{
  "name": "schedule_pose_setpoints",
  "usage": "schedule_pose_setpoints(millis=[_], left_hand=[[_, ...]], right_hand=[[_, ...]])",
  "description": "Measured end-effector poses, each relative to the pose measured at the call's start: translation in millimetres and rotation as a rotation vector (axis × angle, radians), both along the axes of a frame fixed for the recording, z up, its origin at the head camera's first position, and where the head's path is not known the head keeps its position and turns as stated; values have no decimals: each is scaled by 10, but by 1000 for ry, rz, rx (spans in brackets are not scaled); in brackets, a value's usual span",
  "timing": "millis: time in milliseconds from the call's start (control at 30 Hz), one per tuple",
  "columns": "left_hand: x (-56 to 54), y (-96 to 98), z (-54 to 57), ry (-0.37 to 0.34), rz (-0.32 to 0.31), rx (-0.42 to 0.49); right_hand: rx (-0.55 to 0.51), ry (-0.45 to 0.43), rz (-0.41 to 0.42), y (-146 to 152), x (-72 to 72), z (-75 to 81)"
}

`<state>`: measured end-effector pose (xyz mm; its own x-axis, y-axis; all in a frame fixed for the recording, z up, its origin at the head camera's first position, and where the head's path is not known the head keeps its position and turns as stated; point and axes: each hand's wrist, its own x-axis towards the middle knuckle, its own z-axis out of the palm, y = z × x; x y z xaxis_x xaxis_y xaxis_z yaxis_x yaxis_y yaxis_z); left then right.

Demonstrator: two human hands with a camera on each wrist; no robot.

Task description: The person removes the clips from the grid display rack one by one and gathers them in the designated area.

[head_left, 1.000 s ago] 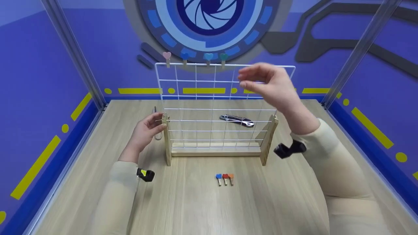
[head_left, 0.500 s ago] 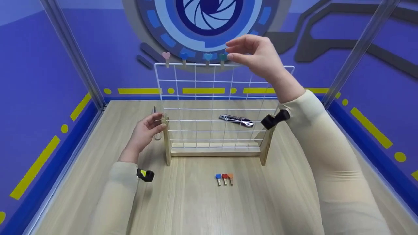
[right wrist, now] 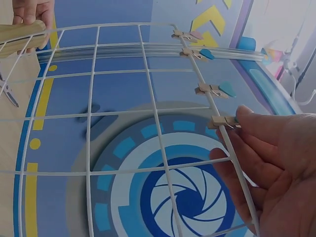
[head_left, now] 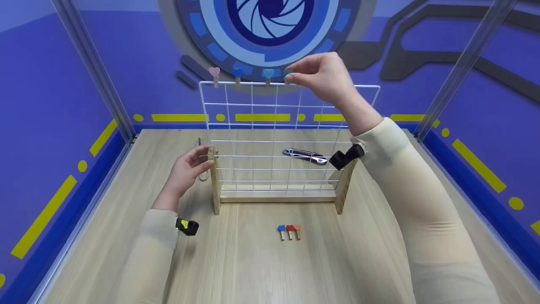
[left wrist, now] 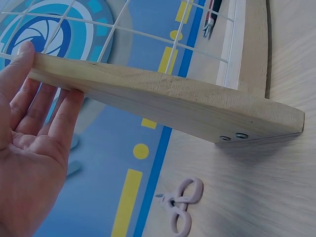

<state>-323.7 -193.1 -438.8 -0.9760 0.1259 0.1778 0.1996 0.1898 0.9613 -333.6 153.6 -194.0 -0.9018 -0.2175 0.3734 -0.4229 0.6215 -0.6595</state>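
Observation:
My right hand (head_left: 327, 78) pinches a green heart clothespin (right wrist: 223, 121) between thumb and fingers, on the top bar of a white wire grid (head_left: 240, 104). In the right wrist view the clothespin's wooden end sits across the bar; its heart is mostly behind the thumb. Along the same bar stand a pink heart clothespin (head_left: 214, 71), a blue one (head_left: 238, 72) and a light blue one (head_left: 268, 74). My left hand (head_left: 185, 171) grips the top of the wooden stand's left upright (left wrist: 163, 94), thumb on one side and fingers on the other.
Blue (head_left: 282, 232), red (head_left: 290, 232) and orange (head_left: 297, 232) heart clothespins lie in a row before the stand. Behind the grid lies a dark-handled tool (head_left: 304, 156) with silver metal. Pale-handled scissors (left wrist: 180, 202) lie left of the stand. Blue panels wall the table.
My right hand has risen from in front of the grid's upper right and moved left to the green clothespin, where its fingers have closed. The left hand has stayed on the upright.

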Motion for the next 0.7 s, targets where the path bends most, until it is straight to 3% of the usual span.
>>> schedule_pose_setpoints(millis=[400, 700], left_hand=[[-8, -6, 2, -6, 1, -6], [1, -8, -3, 12, -6, 9]], right_hand=[[-93, 100, -4, -19, -16, -71], [-260, 142, 45, 1, -25, -76]])
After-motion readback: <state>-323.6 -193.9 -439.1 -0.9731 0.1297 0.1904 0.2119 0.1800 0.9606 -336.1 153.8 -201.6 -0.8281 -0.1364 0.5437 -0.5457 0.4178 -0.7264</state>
